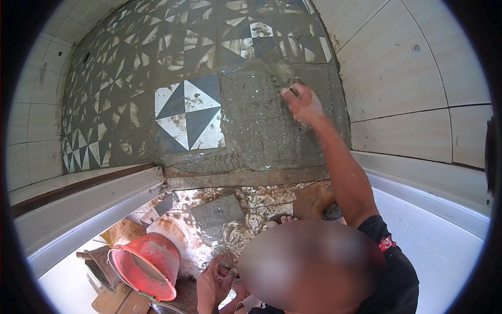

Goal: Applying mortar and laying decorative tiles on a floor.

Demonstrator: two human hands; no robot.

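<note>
My right hand [302, 104] is closed on a motion-blurred trowel [281, 71] over wet grey mortar [251, 123] in the upper middle of the head view. Left of that mortar lies a patterned black-and-white tile [187, 115], smeared with grey. Low in the view, my left hand [213, 282] has its fingers curled around something I cannot make out, beside a dirty red bucket [167, 259]. A blurred oval covers much of the bottom centre.
Mortar-smeared patterned tiles [115, 78] extend across the floor. Tiled walls [397, 78] and white door-frame sides [89, 214] bound it. At lower left are a grey container [97, 275] and cardboard [117, 301]. A grey slab [217, 212] lies on the messy threshold floor near a foot.
</note>
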